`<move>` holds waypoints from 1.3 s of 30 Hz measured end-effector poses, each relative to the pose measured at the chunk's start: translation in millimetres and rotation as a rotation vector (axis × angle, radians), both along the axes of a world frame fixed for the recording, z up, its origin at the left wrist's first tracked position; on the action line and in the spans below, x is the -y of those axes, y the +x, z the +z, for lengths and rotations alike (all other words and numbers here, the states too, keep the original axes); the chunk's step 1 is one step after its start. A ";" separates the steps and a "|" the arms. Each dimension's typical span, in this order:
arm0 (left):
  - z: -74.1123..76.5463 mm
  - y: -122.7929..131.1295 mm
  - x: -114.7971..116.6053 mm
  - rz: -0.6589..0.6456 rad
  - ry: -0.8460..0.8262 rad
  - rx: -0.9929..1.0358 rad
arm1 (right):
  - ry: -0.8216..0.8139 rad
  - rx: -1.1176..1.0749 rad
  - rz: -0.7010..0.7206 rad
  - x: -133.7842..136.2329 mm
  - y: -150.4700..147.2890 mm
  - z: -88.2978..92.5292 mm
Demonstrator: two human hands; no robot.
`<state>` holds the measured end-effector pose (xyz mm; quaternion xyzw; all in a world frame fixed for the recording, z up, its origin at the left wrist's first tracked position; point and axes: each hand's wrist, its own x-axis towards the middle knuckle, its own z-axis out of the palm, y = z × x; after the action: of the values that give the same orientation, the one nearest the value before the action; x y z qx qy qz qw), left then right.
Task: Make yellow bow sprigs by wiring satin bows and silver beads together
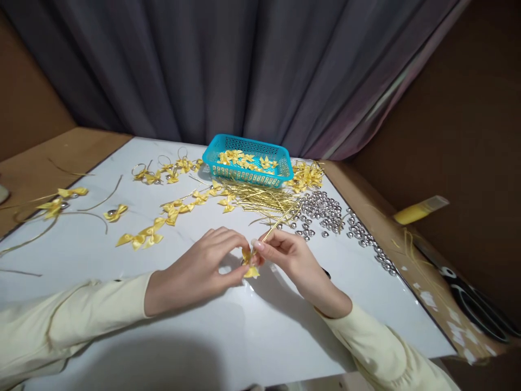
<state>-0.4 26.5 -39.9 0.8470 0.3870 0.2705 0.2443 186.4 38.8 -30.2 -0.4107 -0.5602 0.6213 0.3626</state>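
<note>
**Bow point(251, 272) in left hand point(203, 266), cord point(275, 222) in right hand point(297, 263)**

Bow: small, yellow, satin sheen, pointed end showing on the near side, rest mostly behind fingers. It's over the near-middle of the table point(195, 353), between the hands. Left grip: thumb and fingers clamped on bow. Right grip: pinched on the cord, shiny gold, slanting far right; fingertips right beside the bow. Can't tell if cord wraps it. Silver beads point(319, 209) to the right, blue basket point(248, 176) at far side.

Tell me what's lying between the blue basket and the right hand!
A pile of gold cords lies between the blue basket and right hand, in the head view.
</note>
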 end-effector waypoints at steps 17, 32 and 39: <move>-0.9 -0.6 -2.4 0.098 -0.116 0.032 | 0.003 0.020 -0.039 3.4 -0.6 0.5; -0.2 -4.1 -5.8 0.133 -0.016 0.137 | 0.015 0.097 -0.110 3.1 -0.4 -1.6; 15.6 -4.3 -9.2 0.262 -0.113 0.187 | -0.001 0.154 -0.135 -1.4 0.4 -5.4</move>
<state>-4.7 35.7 -24.3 0.7454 0.4840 0.3555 0.2892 186.8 40.2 -35.6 -0.4944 -0.5572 0.5621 0.3594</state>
